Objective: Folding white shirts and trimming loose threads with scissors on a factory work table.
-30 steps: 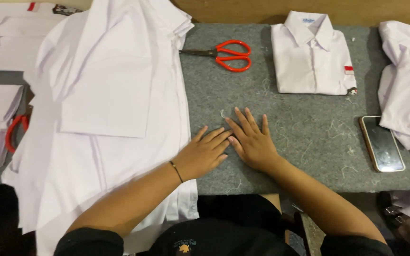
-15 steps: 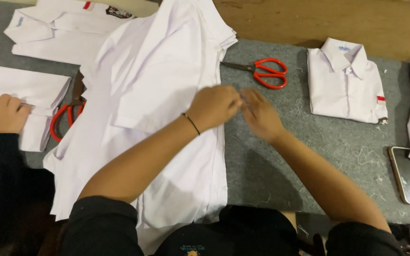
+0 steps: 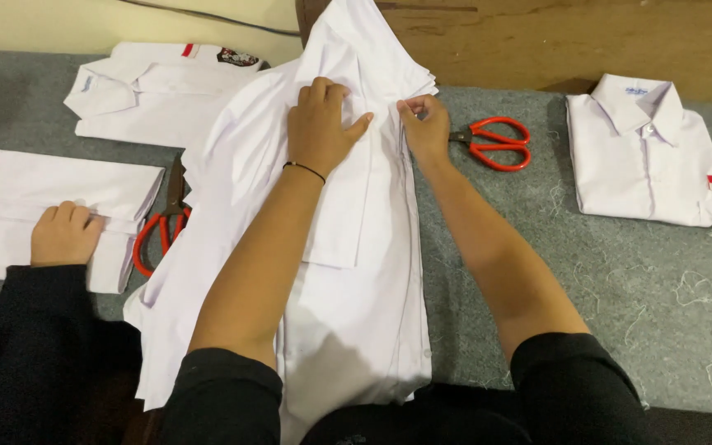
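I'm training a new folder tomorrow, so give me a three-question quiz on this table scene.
1. True or false: the left hand lies flat on the white shirt.
2. What does the right hand pinch? A) the shirt's edge B) the red scissors C) the folded shirt
3. How many pairs of red-handled scissors lie on the grey table?

Key: 1 true; 2 A; 3 two, the second pair being beside a co-worker's hand.
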